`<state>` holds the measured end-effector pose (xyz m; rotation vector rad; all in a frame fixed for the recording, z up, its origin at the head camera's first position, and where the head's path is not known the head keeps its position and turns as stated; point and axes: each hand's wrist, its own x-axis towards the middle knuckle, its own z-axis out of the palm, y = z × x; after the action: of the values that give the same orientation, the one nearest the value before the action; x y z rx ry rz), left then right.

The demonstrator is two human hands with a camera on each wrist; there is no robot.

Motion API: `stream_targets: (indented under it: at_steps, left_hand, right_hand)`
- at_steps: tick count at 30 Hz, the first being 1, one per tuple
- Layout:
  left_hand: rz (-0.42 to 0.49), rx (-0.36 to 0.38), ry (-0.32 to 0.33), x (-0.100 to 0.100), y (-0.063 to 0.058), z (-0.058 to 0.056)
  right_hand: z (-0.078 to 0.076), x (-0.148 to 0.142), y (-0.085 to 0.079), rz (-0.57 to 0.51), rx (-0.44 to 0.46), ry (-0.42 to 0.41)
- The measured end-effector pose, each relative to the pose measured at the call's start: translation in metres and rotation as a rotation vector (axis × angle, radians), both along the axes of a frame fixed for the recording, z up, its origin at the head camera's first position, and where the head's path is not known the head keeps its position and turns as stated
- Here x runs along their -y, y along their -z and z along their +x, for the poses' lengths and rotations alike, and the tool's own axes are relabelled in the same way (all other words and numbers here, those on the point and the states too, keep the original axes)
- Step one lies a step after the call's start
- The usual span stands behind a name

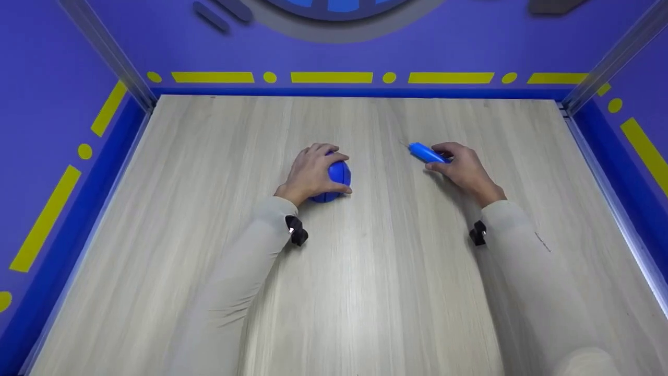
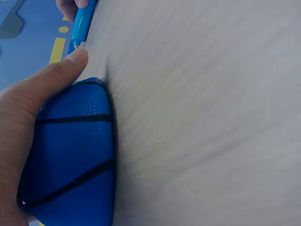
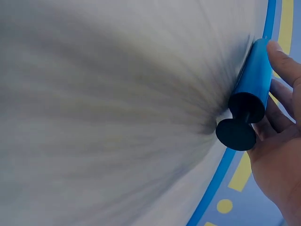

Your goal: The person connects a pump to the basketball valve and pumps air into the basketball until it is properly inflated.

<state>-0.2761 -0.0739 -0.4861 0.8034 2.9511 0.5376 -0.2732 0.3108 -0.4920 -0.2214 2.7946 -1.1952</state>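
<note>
Left hand: fingers spread wide and curved over a blue ball with dark seams, gripping it on the desk, left of centre. Right hand: thumb and fingers partly closed, holding a blue pump with black handle, thin needle pointing away and leftward, well apart from the ball. Desk: pale, wood-grained. Surround: blue-violet walls, yellow dashes and dots, metal corner posts.
</note>
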Motion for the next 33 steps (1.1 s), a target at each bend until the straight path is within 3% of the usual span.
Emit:
stream_targets:
  at_steps: [19,33]
  left_hand:
    - [0.073,-0.023,-0.011,-0.0022,0.0032,0.0026]
    - [0.235,-0.004,-0.036,0.0041,-0.0012,0.003]
  right_hand:
    - [-0.0006,0.0015,0.0044,0.021,-0.038,0.031]
    - [0.0051,0.0078,0.0008,-0.007,-0.066,0.028]
